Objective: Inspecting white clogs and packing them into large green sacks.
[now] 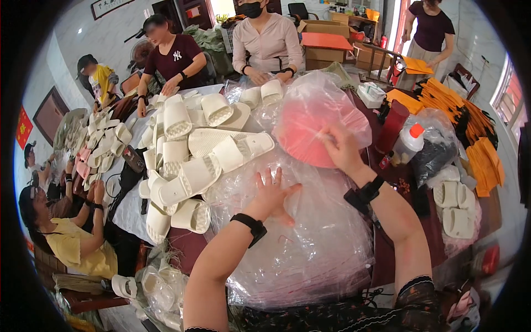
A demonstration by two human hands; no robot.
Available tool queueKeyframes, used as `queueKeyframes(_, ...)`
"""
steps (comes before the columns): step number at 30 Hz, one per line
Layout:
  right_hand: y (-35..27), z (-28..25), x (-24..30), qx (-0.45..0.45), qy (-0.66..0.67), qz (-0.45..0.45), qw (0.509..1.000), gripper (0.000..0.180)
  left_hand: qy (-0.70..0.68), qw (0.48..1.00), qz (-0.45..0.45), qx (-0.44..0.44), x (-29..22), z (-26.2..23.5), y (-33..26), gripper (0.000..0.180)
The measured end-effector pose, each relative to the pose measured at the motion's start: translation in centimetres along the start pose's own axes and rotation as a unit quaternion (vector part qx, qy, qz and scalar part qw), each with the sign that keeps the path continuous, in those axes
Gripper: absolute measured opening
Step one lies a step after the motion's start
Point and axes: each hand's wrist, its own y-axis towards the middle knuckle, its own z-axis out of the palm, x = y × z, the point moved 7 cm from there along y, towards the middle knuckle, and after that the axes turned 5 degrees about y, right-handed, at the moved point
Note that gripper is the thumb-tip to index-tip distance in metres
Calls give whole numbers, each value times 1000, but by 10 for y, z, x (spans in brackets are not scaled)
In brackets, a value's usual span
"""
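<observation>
My left hand point(278, 198) is open, its fingers spread over a thick stack of clear plastic bags point(310, 243) in front of me. My right hand point(344, 148) pinches a piece of clear plastic bag at the near side of a round pink thing point(307, 124). Clear film covers part of that pink thing, and I cannot make out its kind. Left of my hands, cream slide slippers point(193, 176) lie in a loose heap, some tilted on top of others. The nearest ones lie close to my left wrist, apart from the fingers.
Right of the stack stand a dark red cylinder point(391, 126) and a white bottle with an orange cap point(409, 144). Orange packages point(442, 99) are piled farther right. More slippers point(458, 209) lie at the right edge. Several other people work around the table, with one hand point(257, 76) opposite me.
</observation>
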Motion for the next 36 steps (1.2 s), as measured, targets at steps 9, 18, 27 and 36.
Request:
queueKeyframes(9, -65, 31, 2, 117, -30, 34, 992, 12, 8, 990, 32, -136, -1, -4, -17, 113)
queueKeyframes(18, -113, -40, 119, 105, -128, -93, 982, 42, -87, 976, 33, -195, -30, -51, -136, 83)
queueKeyframes(27, -257, -134, 123, 162, -113, 81, 977, 16, -150, 947, -69, -277, -3, 25, -259, 82)
queueKeyframes(36, -320, -171, 77, 275, -215, 91, 933, 27, -214, 953, -61, -207, 24, 83, -241, 71)
